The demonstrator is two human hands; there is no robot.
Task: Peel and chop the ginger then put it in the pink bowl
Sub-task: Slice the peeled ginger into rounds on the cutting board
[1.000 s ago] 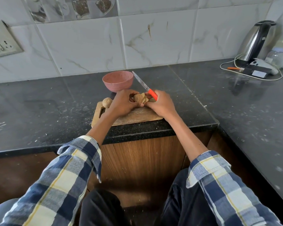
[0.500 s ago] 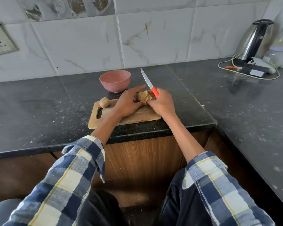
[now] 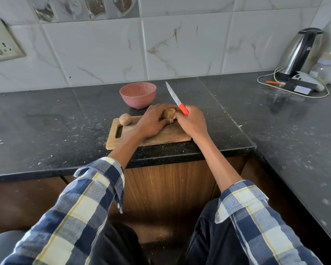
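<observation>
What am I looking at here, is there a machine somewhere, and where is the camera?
No machine: a person works with bare hands, and the one camera sits on their head, looking forward and down, so you see their own checked sleeves and arms. On the black counter lies a wooden cutting board. The left hand grips a brown lump of ginger over the board. The right hand holds a knife by its orange handle, blade pointing up and away. A second, rounder lump rests at the board's far left corner. The pink bowl stands behind the board, with nothing visible inside it. A steel kettle stands far right.
</observation>
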